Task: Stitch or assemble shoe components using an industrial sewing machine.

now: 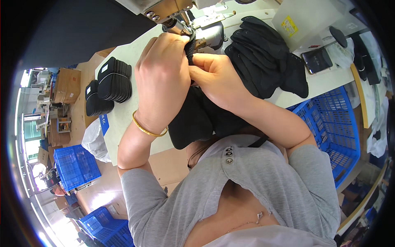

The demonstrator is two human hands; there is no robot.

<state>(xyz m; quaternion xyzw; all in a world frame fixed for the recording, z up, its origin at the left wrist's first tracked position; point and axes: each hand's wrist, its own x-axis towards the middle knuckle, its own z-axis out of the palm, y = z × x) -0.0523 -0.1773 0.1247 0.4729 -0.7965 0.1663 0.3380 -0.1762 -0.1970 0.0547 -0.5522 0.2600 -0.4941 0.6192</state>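
Observation:
Both hands are close together at the sewing machine (175, 25), right by its needle area. My left hand (164, 68) is closed on the edge of a black fabric piece (191, 119), its fingertips beside the metal post of the machine. My right hand (220, 76) pinches the same edge between thumb and forefinger, just below and to the right. The rest of the fabric hangs down over the table's front edge toward my lap. What lies under my left fingers is hidden.
A pile of black fabric pieces (263, 53) lies right of the machine, with a phone (317, 61) beyond it. Tied stacks of black pieces (115, 80) stand on the left of the white table (119, 144). Blue crates (333, 131) are on the floor at both sides.

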